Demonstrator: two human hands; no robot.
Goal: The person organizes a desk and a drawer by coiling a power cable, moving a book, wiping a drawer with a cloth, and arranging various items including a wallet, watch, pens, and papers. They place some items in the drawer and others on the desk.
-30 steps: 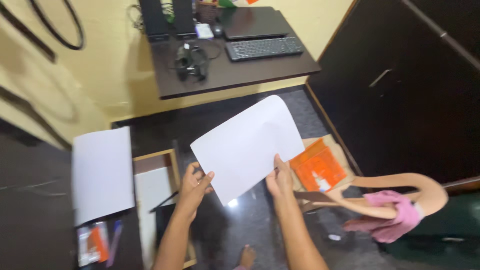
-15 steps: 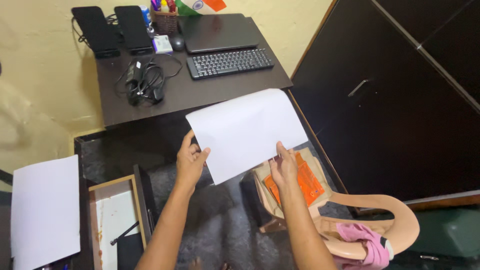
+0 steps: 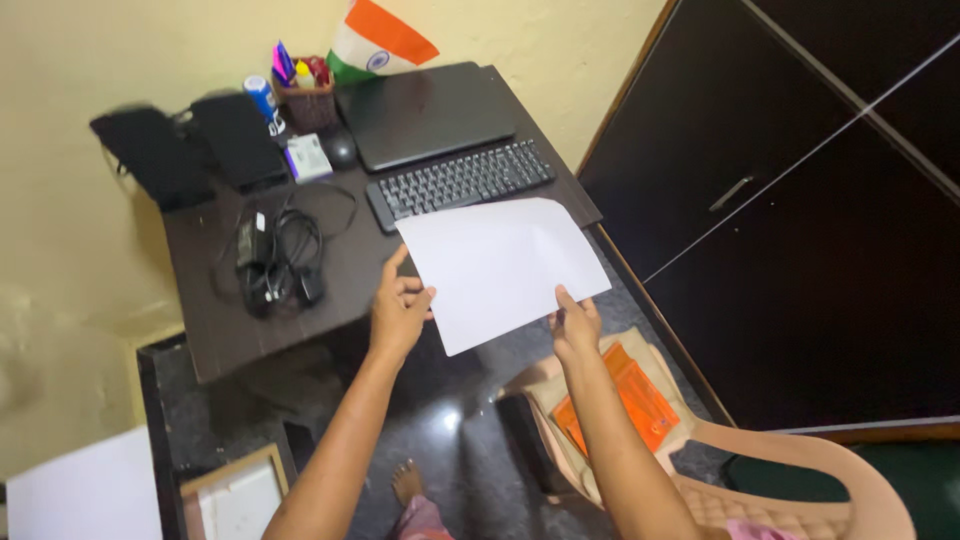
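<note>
Standing largest: dark cabinet doors (image 3: pixel 800 200) fill the right side, a handle on one of them.
Desk: a dark wooden desk (image 3: pixel 330 290) sits against the yellow wall, its near edge just beyond the hands.
On the desk: a closed black laptop (image 3: pixel 425 112), a black keyboard (image 3: pixel 460 182) in front of it, a mouse (image 3: pixel 340 150), a tangle of black cables (image 3: pixel 280 260), two dark stands (image 3: pixel 190 150) at the back left.
Chair: a peach plastic chair (image 3: pixel 790 480) stands to the lower right, an orange packet (image 3: pixel 620 400) lying on brown paper on its seat, under the right forearm.
Container: a small brown pen holder (image 3: pixel 308 100) at the back of the desk holds coloured pens; a small flag (image 3: pixel 375 40) rises beside it.
Lower left: a white sheet (image 3: pixel 70 495) and a wood-framed tray (image 3: pixel 235 495), partly cut off by the frame.
Held sheet: a blank white paper (image 3: pixel 500 265) hangs in the air over the desk's front edge, its far corner overlapping the keyboard's near side.
Left hand (image 3: pixel 400 310): fingers closed on the paper's left edge, thumb on top.
Right hand (image 3: pixel 577 325): fingers pinched on the paper's lower right edge.
</note>
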